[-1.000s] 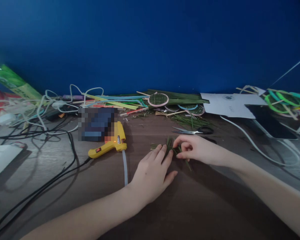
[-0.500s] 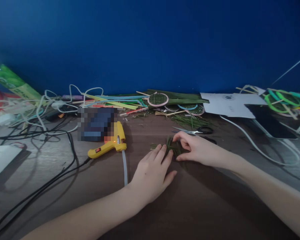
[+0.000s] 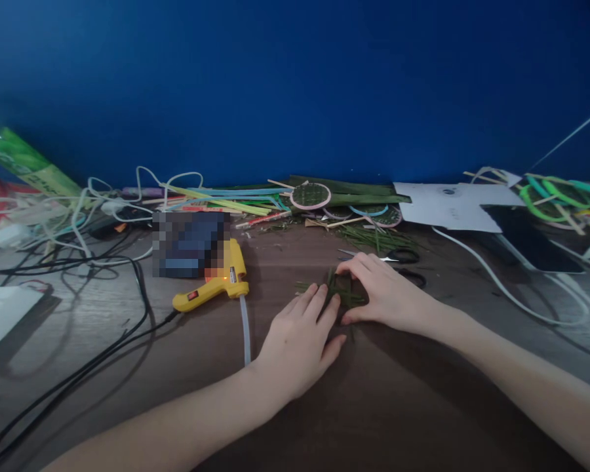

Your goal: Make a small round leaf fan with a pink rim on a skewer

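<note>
Green leaf strips lie crossed over one another on the dark table, between my two hands. My left hand rests flat with its fingers spread, the fingertips pressing on the left part of the strips. From the right, my right hand curves round the strips, thumb and index finger apart and touching their edges. Scissors with black handles lie just behind my right hand, which partly covers them. A yellow glue gun with a clear glue stick lies to the left.
Along the blue wall lie long green leaves, a round woven piece with a pink rim and coloured sticks. Black cables run at the left. White papers, a dark phone and a white cable are at the right.
My right hand has shifted slightly left and closer to my left hand, its fingers now further round the strips. My left hand has barely moved.
</note>
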A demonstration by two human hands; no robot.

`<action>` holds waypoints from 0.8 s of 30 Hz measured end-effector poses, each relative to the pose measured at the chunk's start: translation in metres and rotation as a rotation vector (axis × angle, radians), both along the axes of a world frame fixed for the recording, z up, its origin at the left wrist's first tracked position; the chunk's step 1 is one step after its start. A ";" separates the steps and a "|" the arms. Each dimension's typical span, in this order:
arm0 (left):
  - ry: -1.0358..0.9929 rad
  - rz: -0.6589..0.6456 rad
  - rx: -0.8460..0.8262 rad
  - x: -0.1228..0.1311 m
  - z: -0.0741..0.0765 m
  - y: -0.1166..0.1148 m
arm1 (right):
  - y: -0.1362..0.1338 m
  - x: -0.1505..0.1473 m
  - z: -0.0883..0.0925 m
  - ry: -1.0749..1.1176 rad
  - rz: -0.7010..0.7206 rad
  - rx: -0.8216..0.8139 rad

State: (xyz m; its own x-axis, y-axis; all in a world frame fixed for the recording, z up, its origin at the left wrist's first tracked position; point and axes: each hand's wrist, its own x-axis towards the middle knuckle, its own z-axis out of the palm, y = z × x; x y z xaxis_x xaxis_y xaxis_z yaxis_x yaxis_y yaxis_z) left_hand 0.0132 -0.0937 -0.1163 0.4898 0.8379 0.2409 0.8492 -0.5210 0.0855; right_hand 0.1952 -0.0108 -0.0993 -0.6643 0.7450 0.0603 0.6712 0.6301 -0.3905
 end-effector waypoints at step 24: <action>-0.019 -0.063 -0.072 -0.002 0.007 -0.001 | 0.017 0.006 -0.004 0.197 -0.106 -0.065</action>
